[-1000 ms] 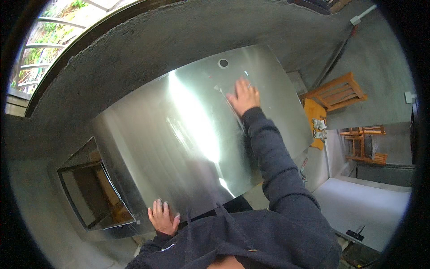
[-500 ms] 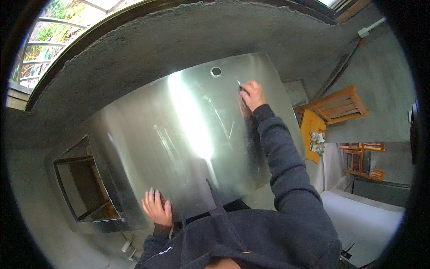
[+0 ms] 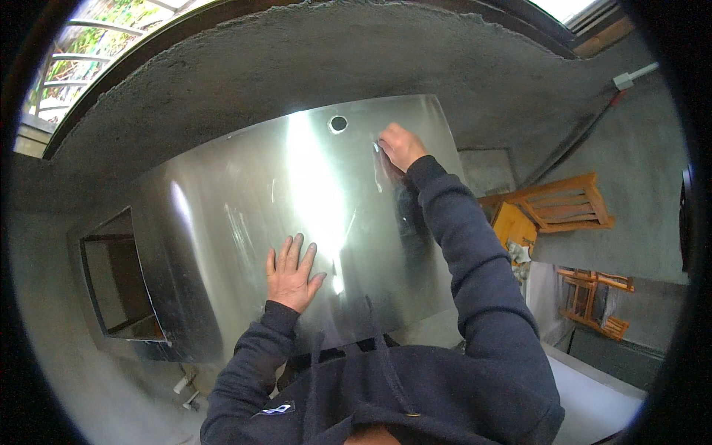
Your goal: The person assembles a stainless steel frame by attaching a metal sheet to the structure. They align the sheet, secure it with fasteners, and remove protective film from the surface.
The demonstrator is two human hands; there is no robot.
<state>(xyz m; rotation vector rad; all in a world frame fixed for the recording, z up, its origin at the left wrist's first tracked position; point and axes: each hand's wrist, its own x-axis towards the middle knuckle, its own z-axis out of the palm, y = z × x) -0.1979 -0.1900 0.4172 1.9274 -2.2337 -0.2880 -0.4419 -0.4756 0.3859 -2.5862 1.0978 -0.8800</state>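
Note:
A shiny stainless steel counter sheet (image 3: 378, 282) spans the middle of the view. A small round hole (image 3: 338, 124) is cut near its far edge, and a large rectangular opening (image 3: 122, 285) lies toward its left end. My left hand (image 3: 291, 278) rests flat on the steel near its front, fingers spread, holding nothing. Close to the far right part of the sheet, my right hand (image 3: 403, 146) is closed, fingertips pinched down at the surface. What the pinch holds is hidden by the fingers. Pale streaks (image 3: 239, 233) mark the steel in several places.
A rough grey wall (image 3: 319, 59) runs along the far side, below a barred window (image 3: 89, 55). At the right stand a wooden chair (image 3: 571, 204) and a yellow wooden table (image 3: 512, 226) with small items on it. More wooden chairs (image 3: 593, 300) stand farther right.
My left hand has slid up and right from the front edge onto the steel. My right hand has shifted slightly left, still pinched. The whole view has turned a little.

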